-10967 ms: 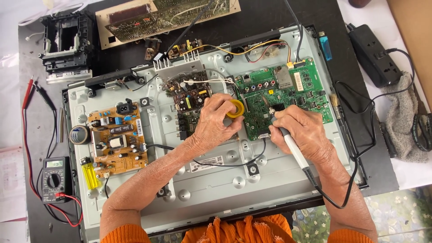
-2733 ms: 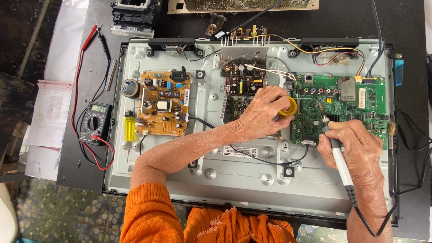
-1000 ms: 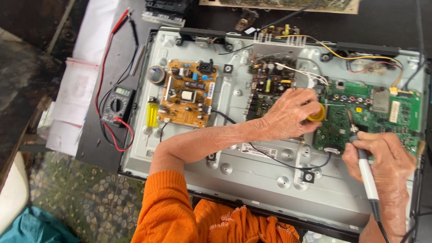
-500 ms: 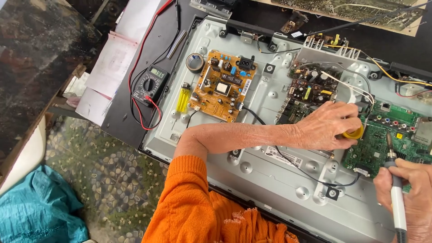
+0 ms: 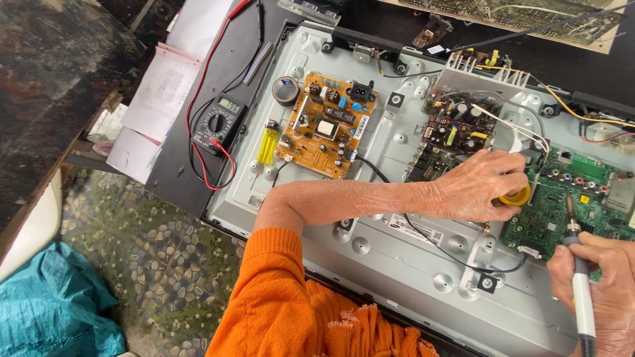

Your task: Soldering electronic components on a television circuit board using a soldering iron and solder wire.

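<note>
Soldering iron (image 5: 579,291) is sitting in the right hand (image 5: 605,291), fingers wrapping its handle, tip touching the green board (image 5: 562,198) at 3 o'clock. Left hand (image 5: 479,185) is gripping a yellow tin (image 5: 517,196), just beside the tip.

A black multimeter (image 5: 217,124) with a small grey-green screen (image 5: 229,104) lies left of the metal chassis; a white rectangular label (image 5: 417,229) sticks below the forearm.

I wear a bright orange knitted sleeve (image 5: 274,291), pushed up past my elbow. My forearms and both hands are bare.
</note>
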